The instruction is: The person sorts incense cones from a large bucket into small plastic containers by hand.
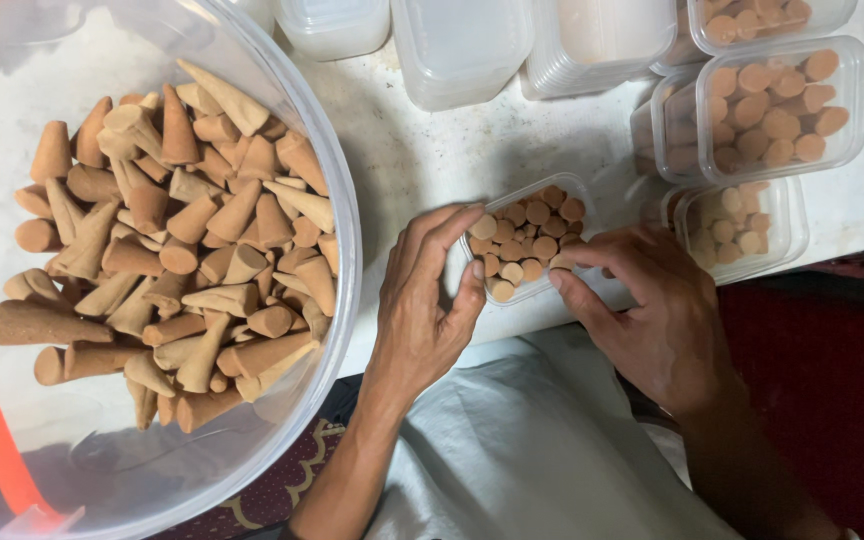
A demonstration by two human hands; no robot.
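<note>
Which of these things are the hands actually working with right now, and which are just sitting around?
In use:
- left hand, steadying the small clear box
- right hand, setting a cone into it
- small clear box, nearly full of brown cones
- big clear tub of loose cones

Sitting by:
- filled boxes, stacked at right
- empty containers, along the top
- white cloth
- pale tabletop

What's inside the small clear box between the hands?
The small clear box holds brown cones packed upright, flat bases up. Right hand covers its right corner; lower layers are hidden.
</note>
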